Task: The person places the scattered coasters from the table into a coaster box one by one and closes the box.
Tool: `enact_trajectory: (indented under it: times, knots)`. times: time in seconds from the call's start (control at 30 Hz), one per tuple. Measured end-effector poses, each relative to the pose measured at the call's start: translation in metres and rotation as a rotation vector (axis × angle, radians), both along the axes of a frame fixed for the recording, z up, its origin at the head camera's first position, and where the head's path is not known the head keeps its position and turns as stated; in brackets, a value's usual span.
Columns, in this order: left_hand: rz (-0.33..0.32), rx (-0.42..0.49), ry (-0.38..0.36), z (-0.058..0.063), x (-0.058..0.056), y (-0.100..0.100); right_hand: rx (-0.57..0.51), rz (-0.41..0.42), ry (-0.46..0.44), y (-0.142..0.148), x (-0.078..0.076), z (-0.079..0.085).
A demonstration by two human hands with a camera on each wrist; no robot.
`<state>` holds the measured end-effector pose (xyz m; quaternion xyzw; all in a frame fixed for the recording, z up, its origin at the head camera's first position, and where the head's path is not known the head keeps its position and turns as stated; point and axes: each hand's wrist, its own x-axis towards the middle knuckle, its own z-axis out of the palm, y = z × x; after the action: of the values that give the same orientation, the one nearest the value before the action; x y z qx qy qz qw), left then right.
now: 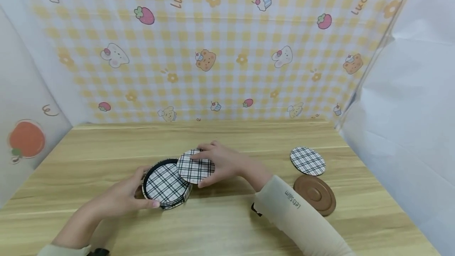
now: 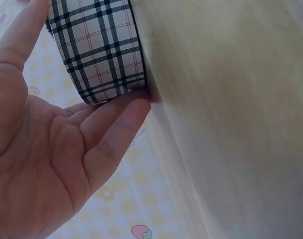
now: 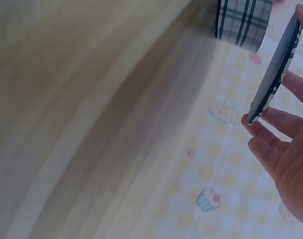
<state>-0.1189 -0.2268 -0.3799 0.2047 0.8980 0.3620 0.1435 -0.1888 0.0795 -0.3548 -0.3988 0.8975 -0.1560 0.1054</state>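
A round plaid coaster holder with a black inner rim stands on the table. Inside it lies a black-and-white plaid coaster. My left hand grips the holder from the left, thumb at its near side and fingers round the far side; its plaid wall shows in the left wrist view. Between thumb and fingers, my right hand holds another plaid coaster by its edge, overlapping the holder's right rim in the head view. From the right wrist, this coaster's thin dark edge appears tilted and raised off the table.
To the right, a loose plaid coaster lies on the wooden table. Just nearer is a brown round coaster with ringed grooves, partly behind the right sleeve. A yellow checked backdrop rises behind the table.
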Motion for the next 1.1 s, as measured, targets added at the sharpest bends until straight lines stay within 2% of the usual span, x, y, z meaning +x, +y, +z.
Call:
enact_trajectory:
  times: [0.27,0.53,0.77,1.1]
  knots:
    - [0.0,0.014,-0.01,0.003,0.0,-0.002,0.001,0.063,0.033,-0.032,0.005,0.004]
    - [0.002,0.022,-0.022,0.004,-0.001,-0.002,0.038,0.131,0.079,-0.058,0.006,0.0]
    - [-0.007,0.048,-0.06,0.004,-0.002,-0.001,0.065,0.156,0.113,-0.066,0.009,-0.004]
    - [0.001,0.019,-0.063,0.004,-0.003,0.001,0.11,0.154,0.112,-0.073,0.007,-0.007]
